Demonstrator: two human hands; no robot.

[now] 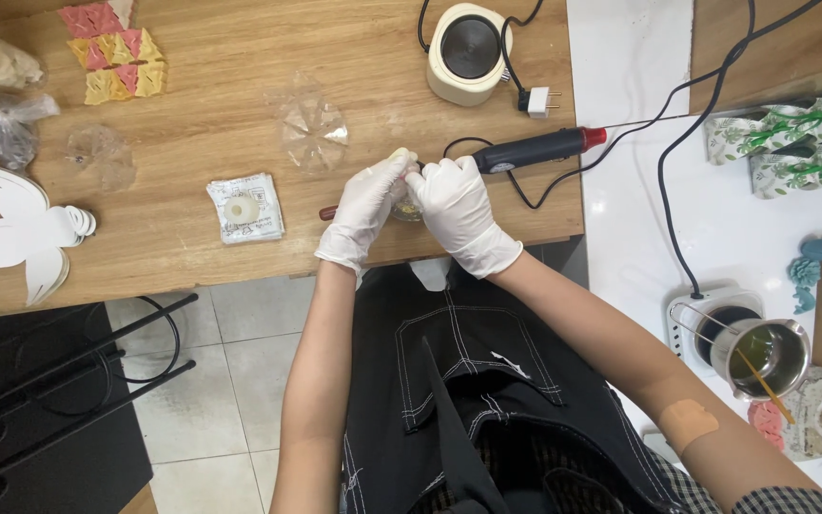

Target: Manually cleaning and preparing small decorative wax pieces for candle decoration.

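Both my hands wear white gloves and meet over the front edge of a wooden table [240, 105]. My left hand [365, 207] and my right hand [457, 211] close together around a small clear, pale-yellowish object [407, 202], mostly hidden between the fingers. A dark red handle tip [327, 213] pokes out from under my left hand. A black rotary tool with a red end [535, 149] lies just beyond my right hand.
A small cream hot plate [466, 49], a clear flower-shaped mould [312, 128], a white packet [246, 208], coloured folded-paper pieces [118, 59] and a white paper bird [21, 228] lie on the table. On the white counter at the right stands a metal pot on a burner [763, 352].
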